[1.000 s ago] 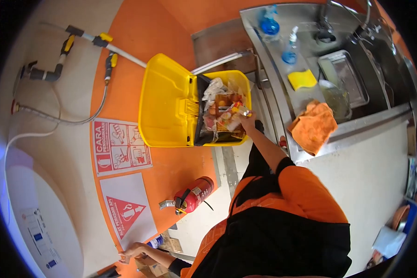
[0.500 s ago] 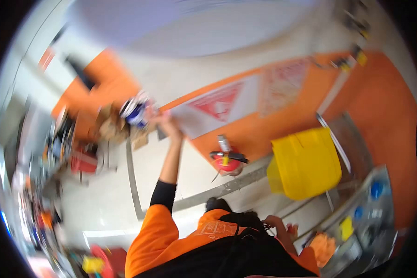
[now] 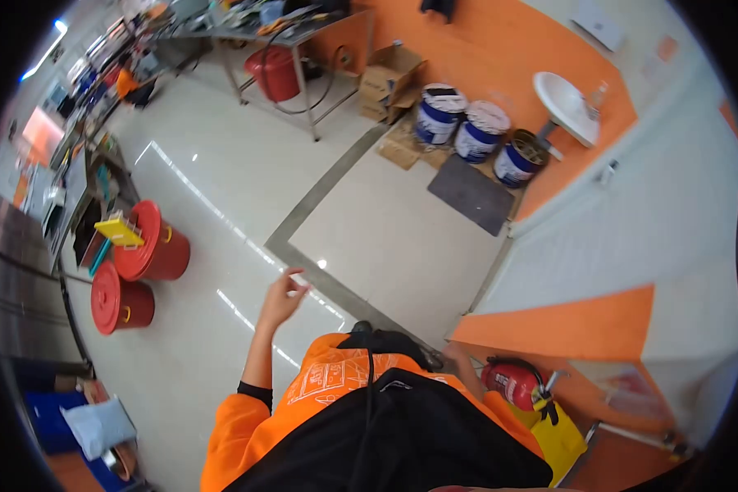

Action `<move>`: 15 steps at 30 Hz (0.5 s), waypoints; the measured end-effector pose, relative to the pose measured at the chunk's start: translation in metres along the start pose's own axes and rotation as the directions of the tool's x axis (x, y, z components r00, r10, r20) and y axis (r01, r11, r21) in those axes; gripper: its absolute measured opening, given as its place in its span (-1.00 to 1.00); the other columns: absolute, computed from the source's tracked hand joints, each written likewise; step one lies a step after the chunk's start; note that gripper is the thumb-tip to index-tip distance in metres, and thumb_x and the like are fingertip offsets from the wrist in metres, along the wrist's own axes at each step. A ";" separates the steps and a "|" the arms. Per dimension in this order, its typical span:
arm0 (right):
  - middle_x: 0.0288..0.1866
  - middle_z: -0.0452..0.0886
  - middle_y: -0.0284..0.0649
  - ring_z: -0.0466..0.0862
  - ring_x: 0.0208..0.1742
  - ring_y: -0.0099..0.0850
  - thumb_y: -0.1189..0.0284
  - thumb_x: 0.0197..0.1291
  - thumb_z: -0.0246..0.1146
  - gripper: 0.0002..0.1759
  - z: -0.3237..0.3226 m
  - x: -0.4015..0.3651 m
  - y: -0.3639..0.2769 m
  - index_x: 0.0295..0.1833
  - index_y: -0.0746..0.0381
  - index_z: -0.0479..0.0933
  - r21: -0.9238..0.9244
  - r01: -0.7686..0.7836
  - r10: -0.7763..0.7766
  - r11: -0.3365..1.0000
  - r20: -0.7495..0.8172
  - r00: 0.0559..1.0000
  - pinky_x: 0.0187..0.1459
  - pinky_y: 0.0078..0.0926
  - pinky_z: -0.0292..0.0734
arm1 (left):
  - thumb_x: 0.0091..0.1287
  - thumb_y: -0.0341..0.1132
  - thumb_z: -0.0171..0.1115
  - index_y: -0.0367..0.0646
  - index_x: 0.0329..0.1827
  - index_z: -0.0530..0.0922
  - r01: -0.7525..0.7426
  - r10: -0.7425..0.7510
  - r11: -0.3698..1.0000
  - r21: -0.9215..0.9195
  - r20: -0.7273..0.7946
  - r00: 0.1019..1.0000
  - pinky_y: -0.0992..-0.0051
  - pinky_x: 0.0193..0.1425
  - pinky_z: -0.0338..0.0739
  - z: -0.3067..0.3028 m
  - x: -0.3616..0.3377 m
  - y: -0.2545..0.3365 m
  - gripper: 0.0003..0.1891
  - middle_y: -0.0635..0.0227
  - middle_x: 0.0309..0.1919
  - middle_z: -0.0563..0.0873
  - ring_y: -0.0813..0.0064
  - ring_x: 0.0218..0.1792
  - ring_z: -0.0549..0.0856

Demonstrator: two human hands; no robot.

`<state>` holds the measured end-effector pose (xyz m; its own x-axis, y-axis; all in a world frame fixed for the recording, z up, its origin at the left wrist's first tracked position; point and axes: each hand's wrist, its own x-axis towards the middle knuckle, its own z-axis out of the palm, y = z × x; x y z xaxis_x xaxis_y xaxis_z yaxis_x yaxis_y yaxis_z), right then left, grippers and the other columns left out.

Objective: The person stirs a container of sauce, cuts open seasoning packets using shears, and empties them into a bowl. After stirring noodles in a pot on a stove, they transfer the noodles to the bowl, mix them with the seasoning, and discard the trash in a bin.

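My left hand (image 3: 284, 297) is raised in front of my body, above the pale tiled floor (image 3: 369, 238). Its fingers are loosely bent and apart, with nothing between them. Down at my right side, my right hand (image 3: 461, 361) is blurred and its fingers do not show clearly. Closest to it is a red fire extinguisher (image 3: 512, 384) with a black hose, standing by the orange wall base. A yellow chair or panel (image 3: 567, 443) shows beside the extinguisher, partly hidden by it and my sleeve.
Two lidded red bins (image 3: 168, 252) stand at left, a yellow object (image 3: 120, 231) on one. Blue-and-white buckets (image 3: 477, 141), cardboard boxes (image 3: 388, 78) and a dark mat (image 3: 471, 195) lie ahead, near a washbasin (image 3: 567, 107). A person (image 3: 131, 86) crouches far left by benches.
My view has swung left, so the extinguisher and yellow item now lie at lower right. My left arm has come down from its outstretched position. The red bins are in fuller view.
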<state>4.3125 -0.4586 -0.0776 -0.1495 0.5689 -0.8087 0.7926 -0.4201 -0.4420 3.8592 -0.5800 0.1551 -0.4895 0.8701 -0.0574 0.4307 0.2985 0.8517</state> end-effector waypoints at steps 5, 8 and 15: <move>-0.49 0.60 -0.12 0.60 -0.50 -0.31 0.30 -0.05 0.19 -0.77 -0.021 0.035 -0.058 -0.49 0.27 0.56 -0.081 -0.049 0.044 0.995 -0.066 0.997 -0.41 -0.31 0.49 | 0.25 -0.36 0.17 -0.24 0.06 0.43 0.244 -0.252 0.967 -0.077 -0.444 0.860 0.58 -0.24 0.48 -0.111 0.038 -0.074 -0.67 0.35 -0.37 0.57 0.54 -0.36 0.58; -0.49 0.60 -0.11 0.59 -0.50 -0.30 0.31 -0.03 0.18 -0.77 -0.038 0.064 -0.112 -0.47 0.28 0.56 -0.181 -0.116 0.110 0.977 -0.044 0.993 -0.41 -0.32 0.49 | 0.23 -0.36 0.18 -0.19 0.05 0.45 0.286 -0.263 0.957 -0.044 -0.544 0.797 0.49 -0.26 0.48 -0.150 0.079 -0.147 -0.68 0.29 -0.30 0.59 0.47 -0.31 0.61; -0.49 0.59 -0.10 0.58 -0.51 -0.28 0.34 0.03 0.15 -0.77 -0.077 0.200 -0.296 -0.42 0.30 0.54 -0.433 -0.138 0.162 0.891 0.019 0.987 -0.39 -0.32 0.49 | 0.20 -0.28 0.02 -0.23 -0.45 0.54 0.891 -0.819 0.452 -0.038 -0.415 0.397 0.40 -0.58 0.42 -0.165 -0.060 -0.390 -0.78 0.23 -0.64 0.59 0.40 -0.64 0.53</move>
<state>4.0932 -0.1659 -0.0791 -0.0308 0.4797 -0.8769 0.9825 -0.1468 -0.1147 3.5955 -0.8130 -0.0877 -0.8615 -0.0612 -0.5040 -0.2703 0.8956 0.3532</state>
